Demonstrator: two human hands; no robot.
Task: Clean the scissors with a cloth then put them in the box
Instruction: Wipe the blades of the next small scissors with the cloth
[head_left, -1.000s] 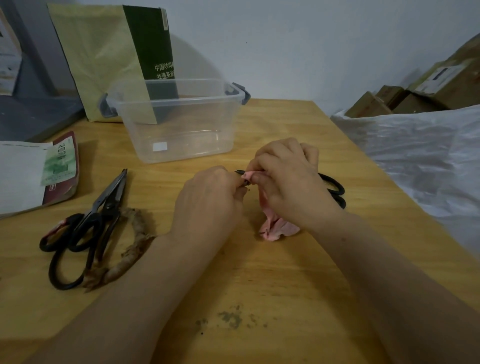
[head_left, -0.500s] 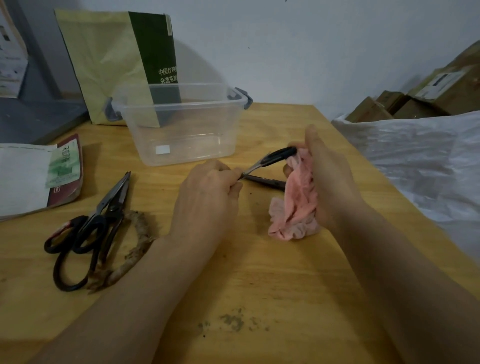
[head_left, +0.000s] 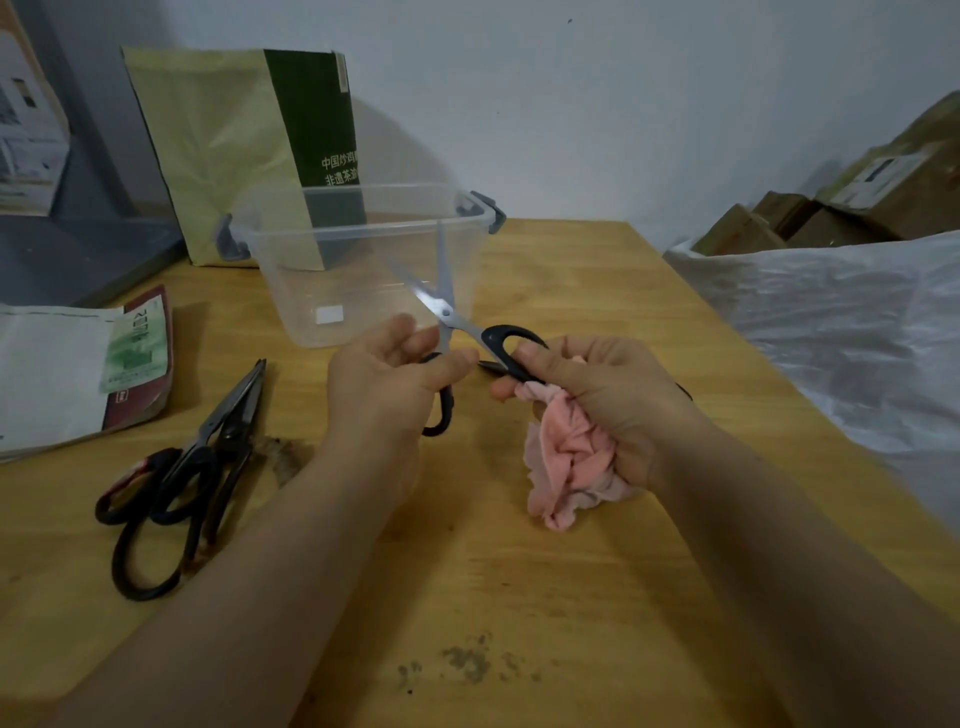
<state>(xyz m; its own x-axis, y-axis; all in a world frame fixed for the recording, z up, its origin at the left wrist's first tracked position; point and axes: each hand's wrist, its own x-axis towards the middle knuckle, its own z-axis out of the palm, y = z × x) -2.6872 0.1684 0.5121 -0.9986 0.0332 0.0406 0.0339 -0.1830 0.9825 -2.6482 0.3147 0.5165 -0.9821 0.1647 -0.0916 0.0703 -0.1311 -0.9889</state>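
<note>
COUNT | clear box (head_left: 322, 280): 1 | open scissors (head_left: 447, 312), held in front of box: 1 pair | heaped scissors (head_left: 208, 467), left-front of box: 2 pairs discernible, overlap prevents a firm count | pink cloth (head_left: 566, 457), right-front of box: 1 | hands: 2, left hand (head_left: 384, 384), right hand (head_left: 608, 400) | paper bag (head_left: 223, 145), behind box: 1 | printed packet (head_left: 135, 358), left of box: 1

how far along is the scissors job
Nothing boxed: the clear box is empty. In hand: left hand and right hand hold one pair of scissors open by its handles, pink cloth bunched in the right. Left: finish wiping, box it, then the two pairs on the table.
</note>
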